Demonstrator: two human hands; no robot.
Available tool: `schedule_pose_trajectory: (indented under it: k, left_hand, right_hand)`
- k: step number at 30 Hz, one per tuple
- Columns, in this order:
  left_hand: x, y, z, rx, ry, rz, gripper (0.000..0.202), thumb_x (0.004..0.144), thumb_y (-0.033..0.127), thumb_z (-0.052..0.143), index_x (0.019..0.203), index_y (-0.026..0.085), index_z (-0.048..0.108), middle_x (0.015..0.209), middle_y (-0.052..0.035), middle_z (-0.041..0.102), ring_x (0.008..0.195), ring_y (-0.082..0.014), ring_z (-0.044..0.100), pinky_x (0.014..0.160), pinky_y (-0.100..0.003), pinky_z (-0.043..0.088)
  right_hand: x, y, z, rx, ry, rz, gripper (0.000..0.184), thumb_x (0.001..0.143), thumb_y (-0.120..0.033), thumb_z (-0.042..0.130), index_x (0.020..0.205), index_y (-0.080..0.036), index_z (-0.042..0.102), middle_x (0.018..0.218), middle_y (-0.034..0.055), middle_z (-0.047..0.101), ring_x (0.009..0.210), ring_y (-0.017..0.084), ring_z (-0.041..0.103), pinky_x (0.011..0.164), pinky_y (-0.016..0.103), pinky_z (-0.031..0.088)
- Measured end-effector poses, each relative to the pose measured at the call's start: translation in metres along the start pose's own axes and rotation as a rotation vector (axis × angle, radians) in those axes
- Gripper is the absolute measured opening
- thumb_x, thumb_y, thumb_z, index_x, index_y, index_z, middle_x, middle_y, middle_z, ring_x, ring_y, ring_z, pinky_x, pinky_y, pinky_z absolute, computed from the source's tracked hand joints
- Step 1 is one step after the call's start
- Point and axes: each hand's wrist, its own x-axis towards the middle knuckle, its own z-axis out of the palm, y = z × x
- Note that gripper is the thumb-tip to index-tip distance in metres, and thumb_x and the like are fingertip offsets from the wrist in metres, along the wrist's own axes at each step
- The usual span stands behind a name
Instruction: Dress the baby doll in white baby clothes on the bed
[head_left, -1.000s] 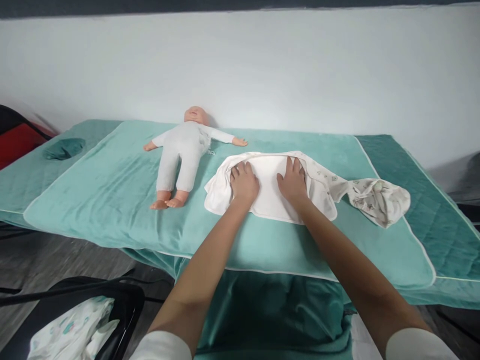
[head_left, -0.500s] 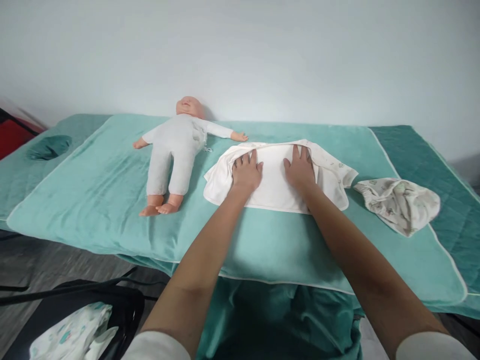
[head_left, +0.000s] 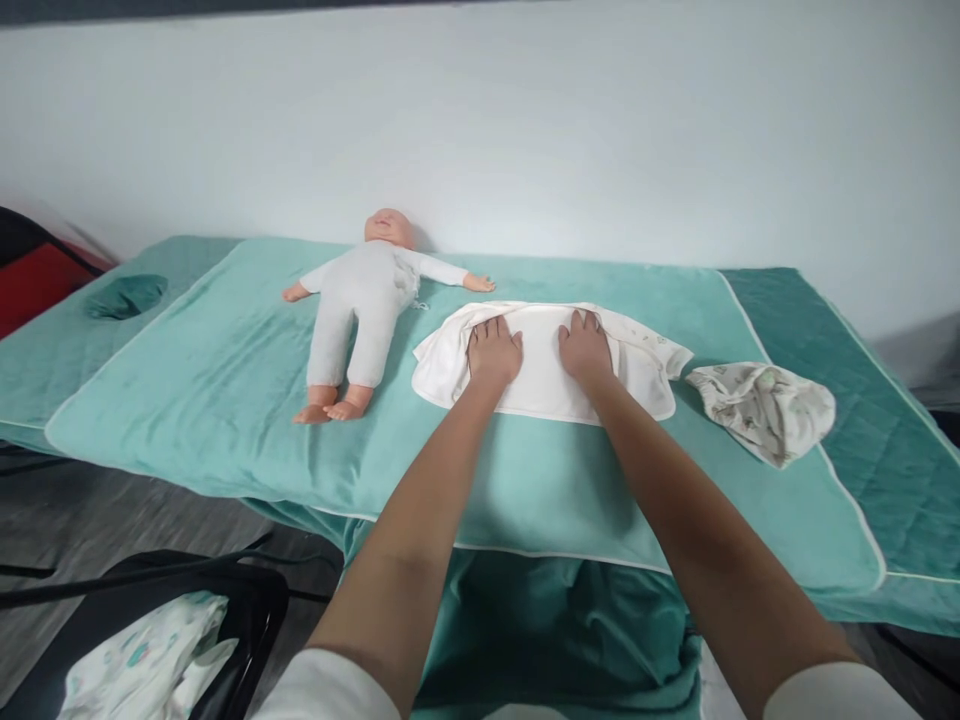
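White cloth garment (head_left: 541, 370), small print at one side. Off-white rounded cloth bundle (head_left: 776, 415), greenish print. White soft-bodied doll (head_left: 365, 288), pinkish head (head_left: 390, 227). Mint-green, white-edged plush mat (head_left: 195, 370).

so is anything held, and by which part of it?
Nothing looks gripped: the left hand and right hand lie palm-down on the white garment, toward its far edge.

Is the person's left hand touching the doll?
Apart: in the head view, part of the shirt and a strip of green mat show between the left hand and the doll.
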Motion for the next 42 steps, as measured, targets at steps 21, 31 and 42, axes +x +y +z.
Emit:
schedule_pose_trajectory:
  k: [21,31,42]
  left_hand:
    - [-0.059,-0.001,-0.002,-0.017,0.01,0.061,0.065,0.104,0.048,0.026,0.16,0.017,0.039,0.171,-0.0114,0.028,0.16,-0.0356,0.02,0.131,-0.052,0.018]
    - [-0.062,-0.004,-0.003,-0.039,0.095,0.068,0.055,0.103,0.044,0.034,0.149,0.024,0.054,0.166,-0.0061,0.04,0.156,-0.0295,0.032,0.129,-0.048,0.026]
    - [-0.055,-0.006,-0.002,-0.06,0.157,0.051,0.047,0.103,0.036,0.034,0.138,0.027,0.063,0.159,-0.0001,0.051,0.151,-0.0257,0.042,0.125,-0.046,0.033]
  right_hand:
    - [-0.103,-0.012,-0.019,-0.06,-0.127,-0.295,0.063,0.107,-0.041,0.032,0.158,-0.004,0.039,0.168,0.0245,0.027,0.158,0.036,0.023,0.127,0.053,0.021]
    - [-0.094,0.057,-0.057,0.502,-0.022,-0.316,0.047,0.101,-0.041,0.046,0.143,-0.021,0.056,0.154,0.0108,0.055,0.144,0.024,0.05,0.123,0.044,0.037]
    - [-0.057,0.138,-0.052,0.069,0.351,0.396,0.052,0.089,-0.045,0.058,0.127,-0.01,0.06,0.125,0.0264,0.063,0.115,0.04,0.059,0.094,0.054,0.049]
